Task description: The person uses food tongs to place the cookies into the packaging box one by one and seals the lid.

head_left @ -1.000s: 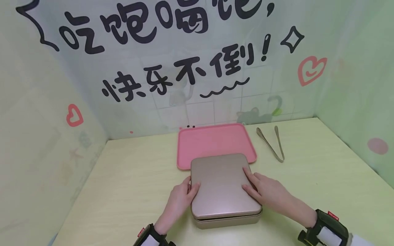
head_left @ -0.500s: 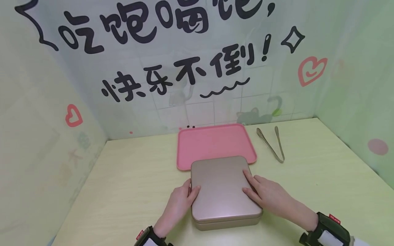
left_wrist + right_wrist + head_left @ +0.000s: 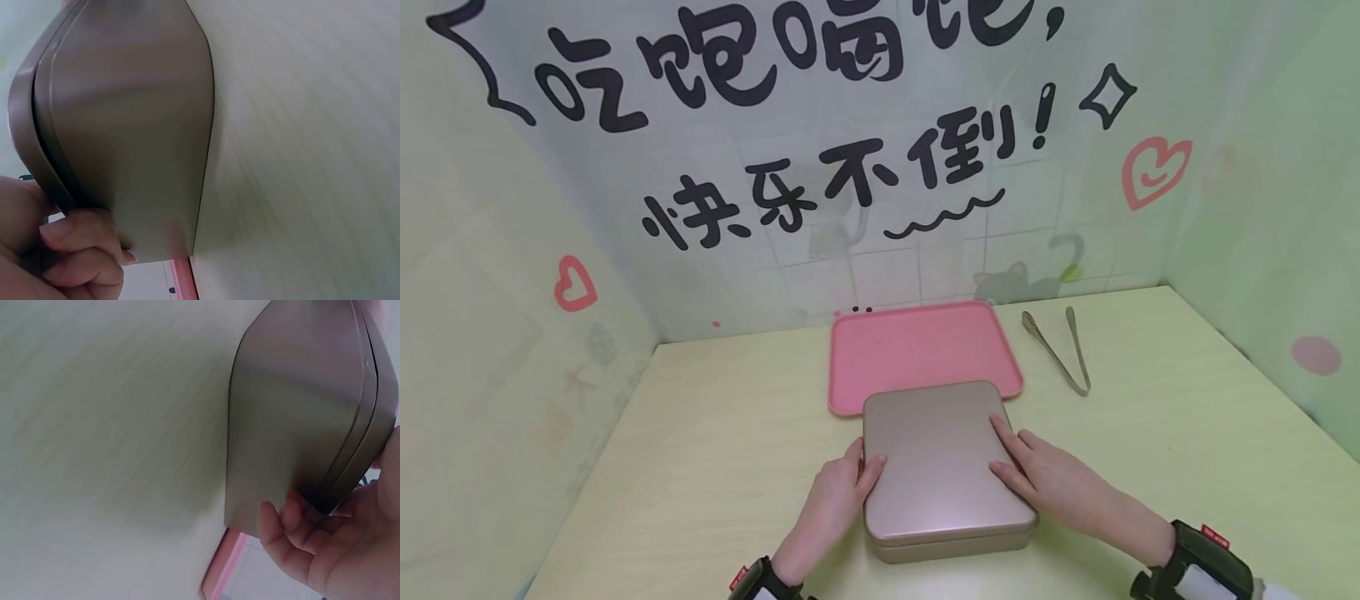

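Observation:
A brownish-gold metal tin (image 3: 955, 547) stands on the table, its flat rounded lid (image 3: 936, 475) seated on top. At the tin's left side my left hand (image 3: 835, 492) grips the lid, thumb on the top and fingers folded against the wall. From the other side my right hand (image 3: 1060, 479) holds the lid's right edge, thumb and forefinger on top. A narrow dark seam between lid and body (image 3: 137, 137) shows in the left wrist view. In the right wrist view, curled fingers (image 3: 294, 531) touch the tin's side near the seam. The tin's contents are hidden.
Just behind the tin lies a pink tray (image 3: 917, 354), its front edge partly covered by the tin. Metal tongs (image 3: 1079, 352) rest spread apart to the tray's right. A lettered backdrop (image 3: 850, 267) closes off the table's far edge, with side walls left and right.
The lid has come down: a dark gap along the tin's front a second ago is now closed. Both hands keep their hold and have sunk slightly with the lid.

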`<state>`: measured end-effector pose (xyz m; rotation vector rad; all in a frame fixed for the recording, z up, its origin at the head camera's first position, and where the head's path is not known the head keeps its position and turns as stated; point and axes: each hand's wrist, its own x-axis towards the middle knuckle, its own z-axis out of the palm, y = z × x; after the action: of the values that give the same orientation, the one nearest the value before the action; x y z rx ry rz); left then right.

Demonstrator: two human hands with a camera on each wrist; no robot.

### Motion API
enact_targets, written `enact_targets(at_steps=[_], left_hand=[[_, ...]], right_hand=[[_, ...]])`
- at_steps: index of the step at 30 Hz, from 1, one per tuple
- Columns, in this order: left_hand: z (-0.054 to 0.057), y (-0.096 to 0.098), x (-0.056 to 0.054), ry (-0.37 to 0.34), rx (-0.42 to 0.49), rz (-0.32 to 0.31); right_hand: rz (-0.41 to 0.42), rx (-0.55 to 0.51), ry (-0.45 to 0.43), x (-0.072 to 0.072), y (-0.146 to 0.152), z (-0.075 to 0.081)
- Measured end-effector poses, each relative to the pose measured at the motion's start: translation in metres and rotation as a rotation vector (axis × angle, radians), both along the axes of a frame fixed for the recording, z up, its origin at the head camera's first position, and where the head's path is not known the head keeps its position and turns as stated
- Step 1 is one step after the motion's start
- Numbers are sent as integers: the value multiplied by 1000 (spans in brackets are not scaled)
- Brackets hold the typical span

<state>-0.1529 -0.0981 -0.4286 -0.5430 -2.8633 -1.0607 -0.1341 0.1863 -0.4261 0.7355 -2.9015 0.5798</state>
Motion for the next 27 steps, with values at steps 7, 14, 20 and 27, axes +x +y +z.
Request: enact_targets(at_steps=[7,14,20,27], left_hand=[[-3,1,3,15,-31,16],[-4,1,6,-7,-4,26],[-8,-3,3,-18,32,17],[-1,-14,0,-110,46,27]], right_hand=[[5,-8,-44,5,0,-2],[21,30,24,7,1,-2],[18,6,10,7,-1,-6],[-21,-34,-71,-1,0,0]])
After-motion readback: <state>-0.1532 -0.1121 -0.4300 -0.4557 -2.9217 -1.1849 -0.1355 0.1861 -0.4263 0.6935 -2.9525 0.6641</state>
